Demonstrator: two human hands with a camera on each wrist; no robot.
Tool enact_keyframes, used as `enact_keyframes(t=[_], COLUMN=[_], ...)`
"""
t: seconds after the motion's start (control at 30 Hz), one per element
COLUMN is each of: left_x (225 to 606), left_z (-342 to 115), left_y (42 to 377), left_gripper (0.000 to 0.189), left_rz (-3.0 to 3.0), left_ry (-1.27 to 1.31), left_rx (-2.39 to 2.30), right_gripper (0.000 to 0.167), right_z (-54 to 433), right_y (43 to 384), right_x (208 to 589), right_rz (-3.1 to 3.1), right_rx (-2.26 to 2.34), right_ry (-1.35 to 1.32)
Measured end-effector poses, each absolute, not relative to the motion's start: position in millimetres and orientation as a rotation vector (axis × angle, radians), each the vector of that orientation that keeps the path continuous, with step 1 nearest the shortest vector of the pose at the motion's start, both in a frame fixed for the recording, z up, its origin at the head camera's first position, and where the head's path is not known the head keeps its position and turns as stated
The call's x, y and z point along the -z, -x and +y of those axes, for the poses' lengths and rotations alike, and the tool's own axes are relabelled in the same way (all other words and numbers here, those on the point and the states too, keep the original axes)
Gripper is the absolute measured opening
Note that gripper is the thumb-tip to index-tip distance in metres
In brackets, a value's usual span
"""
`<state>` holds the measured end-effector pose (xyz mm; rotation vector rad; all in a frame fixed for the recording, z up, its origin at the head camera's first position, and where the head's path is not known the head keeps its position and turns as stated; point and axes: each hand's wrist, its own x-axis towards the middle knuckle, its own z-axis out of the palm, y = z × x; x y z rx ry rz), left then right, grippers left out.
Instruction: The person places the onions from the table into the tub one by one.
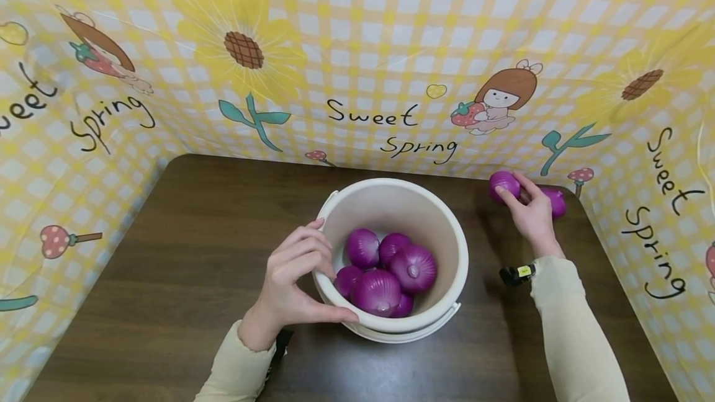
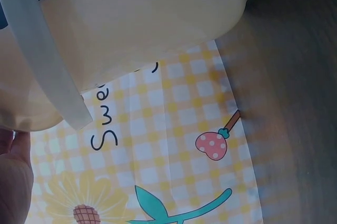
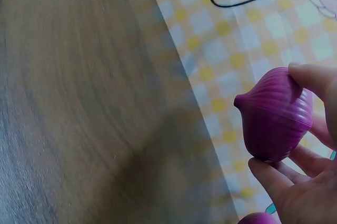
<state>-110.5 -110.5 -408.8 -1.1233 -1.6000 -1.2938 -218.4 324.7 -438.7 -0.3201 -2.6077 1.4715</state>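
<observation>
In the head view a white bucket point(image 1: 459, 247) stands on the brown table with several purple onions point(image 1: 377, 292) inside. My left hand point(image 1: 301, 268) grips its left rim, thumb along the near side. The left wrist view shows the bucket's wall point(image 2: 142, 19) close up, with part of the hand point(image 2: 15, 176) at its edge. At the table's far right, my right hand point(image 1: 530, 213) holds an onion point(image 1: 504, 186) between thumb and fingers. That onion point(image 3: 276, 116) has its pointed tip facing away from the palm. Another onion point(image 1: 555, 202) lies just beyond the right hand, partly hidden by it.
Yellow checked cloth point(image 1: 357, 48) with sunflowers and lettering rises along the table's back and both sides. The brown table point(image 1: 167, 303) extends left and in front of the bucket. A handle point(image 2: 47, 56) hangs against the bucket's outer wall.
</observation>
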Motion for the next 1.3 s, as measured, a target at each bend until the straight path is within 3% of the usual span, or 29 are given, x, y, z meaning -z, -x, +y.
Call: enact_keyframes(t=[1.3], left_x=[410], left_z=[-111], left_y=[110], left_gripper=[0.056], left_rz=[-1.616], left_ry=[1.113], left_rx=[1.303], right_gripper=[0.059], right_z=[261], right_y=[177], right_x=[392], right_rz=[-2.357], right_rx=[-1.582], right_ry=[-0.006])
